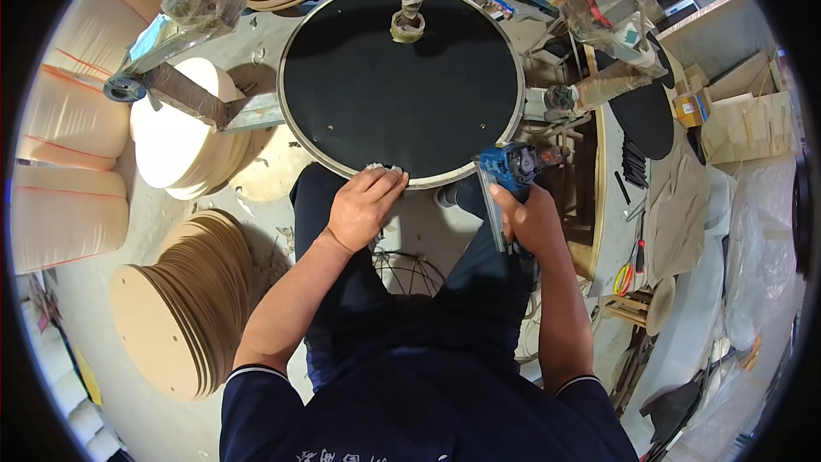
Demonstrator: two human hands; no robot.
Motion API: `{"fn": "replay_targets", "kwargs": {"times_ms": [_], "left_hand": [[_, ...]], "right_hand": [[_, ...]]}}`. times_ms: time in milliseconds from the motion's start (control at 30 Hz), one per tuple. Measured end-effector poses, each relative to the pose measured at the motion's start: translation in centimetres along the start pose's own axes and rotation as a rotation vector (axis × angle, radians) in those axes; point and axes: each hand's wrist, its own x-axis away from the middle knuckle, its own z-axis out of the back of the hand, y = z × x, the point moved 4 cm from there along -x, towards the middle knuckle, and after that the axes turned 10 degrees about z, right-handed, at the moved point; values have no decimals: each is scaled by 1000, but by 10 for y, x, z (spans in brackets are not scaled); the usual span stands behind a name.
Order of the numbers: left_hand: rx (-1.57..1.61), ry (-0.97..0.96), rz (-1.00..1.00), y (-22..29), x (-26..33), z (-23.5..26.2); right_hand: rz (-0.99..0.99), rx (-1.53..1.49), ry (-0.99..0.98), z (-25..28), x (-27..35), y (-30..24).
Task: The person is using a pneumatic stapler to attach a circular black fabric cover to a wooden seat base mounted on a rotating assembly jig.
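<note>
In front of me lies a round black-covered panel (pixel 402 85) with a pale rim, flat under a post with a wrapped tip. My left hand (pixel 368 205) grips its near edge, fingers together on top; the thumb is hidden below. A bit of crumpled whitish material shows at those fingertips. My right hand (pixel 532 221) is wrapped round the handle of a blue staple gun (pixel 513 164). The gun's nose is close to the panel's near right rim; whether it touches, I cannot tell.
Stacks of tan round boards (pixel 162 316) and pale discs (pixel 184 141) stand on the floor at left. Wrapped arms flank the panel. On the right bench (pixel 609 205) lie black strips (pixel 634 162), yellow-handled scissors (pixel 623 278) and brown sheets (pixel 674 222).
</note>
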Motion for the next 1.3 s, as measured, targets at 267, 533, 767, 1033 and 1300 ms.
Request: {"fn": "replay_targets", "kwargs": {"times_ms": [267,533,767,1033,1300], "left_hand": [[14,40,7,7,-3,-8],[0,51,-2,21,-9,-21],[-34,48,9,33,-8,-32],[2,33,-15,44,-12,-37],[390,-90,20,42,-18,-37]], "right_hand": [[31,84,-46,-10,2,-3],[24,0,-83,-22,7,-3],[33,7,-66,-23,10,-9],[67,-31,-106,-29,11,-10],[-47,-44,59,-10,21,-8]]}}
